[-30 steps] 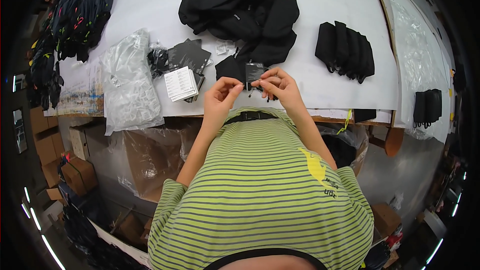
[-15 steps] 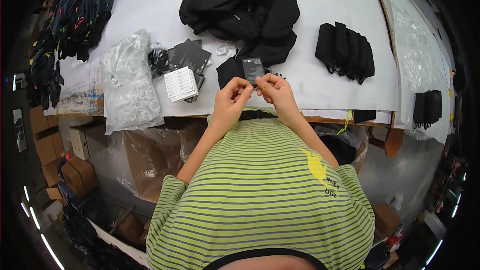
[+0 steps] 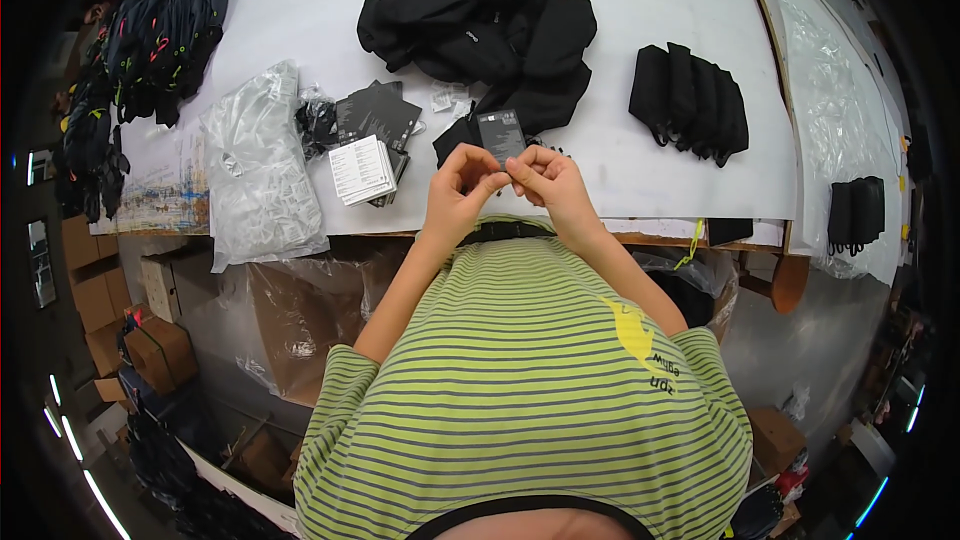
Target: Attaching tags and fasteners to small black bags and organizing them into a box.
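Observation:
A small black hang tag (image 3: 501,137) with pale print stands out past my fingertips, tilted slightly left, over the black fabric in front of me. My right hand (image 3: 553,190) pinches it at its lower end between thumb and forefinger. Close against it, my left hand (image 3: 458,195) is closed in a pinch too, its thumb tip meeting the right fingers; whatever lies between its fingertips is too small to make out. Just beyond both hands lies a black bag (image 3: 440,25) with straps, spread across the white table.
Left of my hands are a stack of white printed cards (image 3: 360,170), black cards (image 3: 378,112) and a clear plastic bag of small pieces (image 3: 262,170). Folded black pouches (image 3: 688,105) lie to the right. Dark backpacks (image 3: 165,40) are heaped at the far left. The table edge (image 3: 640,238) runs before me.
The hang tag has shifted a little left and now leans left. My fingertips have come together at its lower end, the right hand moving slightly left.

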A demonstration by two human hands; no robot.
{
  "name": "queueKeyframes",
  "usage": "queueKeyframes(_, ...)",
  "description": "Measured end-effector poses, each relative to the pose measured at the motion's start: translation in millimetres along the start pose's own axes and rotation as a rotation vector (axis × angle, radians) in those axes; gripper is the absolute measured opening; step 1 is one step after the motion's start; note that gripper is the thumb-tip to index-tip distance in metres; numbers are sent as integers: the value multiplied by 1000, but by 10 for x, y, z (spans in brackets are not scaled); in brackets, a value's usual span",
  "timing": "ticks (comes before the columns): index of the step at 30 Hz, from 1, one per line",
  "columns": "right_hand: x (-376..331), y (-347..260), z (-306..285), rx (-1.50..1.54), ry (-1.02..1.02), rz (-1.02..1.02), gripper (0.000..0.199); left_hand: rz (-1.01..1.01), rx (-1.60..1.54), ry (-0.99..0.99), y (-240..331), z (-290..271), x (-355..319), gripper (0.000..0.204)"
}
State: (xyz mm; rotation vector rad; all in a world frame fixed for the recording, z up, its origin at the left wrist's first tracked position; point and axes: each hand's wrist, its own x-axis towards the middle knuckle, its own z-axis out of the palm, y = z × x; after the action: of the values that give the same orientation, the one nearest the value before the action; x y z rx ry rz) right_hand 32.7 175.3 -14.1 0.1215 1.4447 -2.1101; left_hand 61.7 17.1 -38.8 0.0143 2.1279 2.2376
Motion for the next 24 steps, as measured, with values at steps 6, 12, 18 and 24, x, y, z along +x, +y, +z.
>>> queueKeyframes(6, 79, -301, 5, -28, -48, -152, 16, -46, 100, -216, 4, -246, 381, 22)
queueKeyframes(12, 33, -408, 30, 90, -66, -194, 19, -178, 223, -409, -94, -283, 266, 33)
queueKeyframes(18, -99, -462, -33, 155, -15, -199, 17, -117, 691, -441, -170, -496, 178, 29)
queueKeyframes(24, -150, -497, -214, 286, 110, -213, 15, -235, 420, -298, -308, -564, 28, 25)
